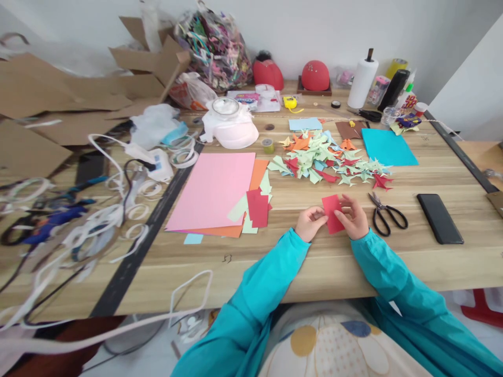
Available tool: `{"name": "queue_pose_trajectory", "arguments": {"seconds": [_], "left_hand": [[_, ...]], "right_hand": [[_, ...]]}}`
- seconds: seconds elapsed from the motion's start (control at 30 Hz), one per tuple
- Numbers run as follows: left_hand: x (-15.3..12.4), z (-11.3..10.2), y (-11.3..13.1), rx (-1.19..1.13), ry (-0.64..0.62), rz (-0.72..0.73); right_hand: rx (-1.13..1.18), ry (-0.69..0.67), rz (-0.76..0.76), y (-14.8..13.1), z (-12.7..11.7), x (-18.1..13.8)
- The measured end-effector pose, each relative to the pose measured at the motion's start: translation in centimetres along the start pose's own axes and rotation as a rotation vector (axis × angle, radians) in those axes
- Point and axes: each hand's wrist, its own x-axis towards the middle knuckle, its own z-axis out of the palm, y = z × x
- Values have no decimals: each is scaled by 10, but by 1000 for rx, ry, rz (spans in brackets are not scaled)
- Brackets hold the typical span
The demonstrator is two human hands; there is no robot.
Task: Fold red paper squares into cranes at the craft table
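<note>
Pinching a small red paper [332,213] between them, two bare hands are meeting above a wooden table [475,264]. The left hand [310,223] is closing thumb and fingertips on the paper's left edge; the right hand [353,215] is pressing its thumb on the paper's right side, its fingers curving loosely around that edge. The paper is sitting upright between the hands, directly in front of the body.

Bare wood is running from the grip toward the near edge, with the sleeves crossing it. A narrower open strip is lying beyond the grip, ending at a heap of folded paper pieces [314,152]. Black-handled scissors [378,203] are resting just right of the right hand, and a dark phone [440,219] is lying farther right. Left of the grip, past a bare gap, red rectangles [258,208] are overlapping a large pink sheet [218,188].

Dark strips are edging the tabletop on both sides. Far left of the grip, white cables [94,226] are tangling below cardboard [78,94]. Well beyond the hands, two red domes and a white roll [362,84] are standing against a pale wall [291,31].
</note>
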Motion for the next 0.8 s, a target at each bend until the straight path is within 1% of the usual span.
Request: {"name": "queue_pose_trajectory", "arguments": {"seconds": [0.03, 0.13, 0.2, 0.27, 0.33, 0.43, 0.53, 0.6, 0.67, 0.73, 0.8], "left_hand": [[1, -1, 0, -12, 14, -8], [3, -5, -4, -34, 36, -21], [5, -7, -7, -24, 59, -10], [5, -7, -9, -4, 85, 5], [6, -7, -9, 16, 111, 17], [6, -7, -8, 42, 145, 29], [6, -8, -7, 22, 143, 0], [5, -9, -6, -33, 103, -23], [4, -10, -4, -83, 42, 0], [2, -10, -1, -78, -19, 72], [1, -9, 2, -13, -62, 169]], "right_hand": [[66, -1, 73, -1, 0, 1], [232, -88, 271, -4, 0, 3], [268, -123, 360, -6, 0, 3], [268, -114, 415, -7, 0, 2], [268, -122, 445, -8, 0, 1], [259, -190, 453, -9, 0, -1], [264, -221, 452, -9, -1, 0], [286, -198, 468, -7, -2, 1], [319, -176, 499, -5, -4, 3], [356, -169, 534, -3, -5, 4], [390, -177, 555, 0, -6, 5]]}}
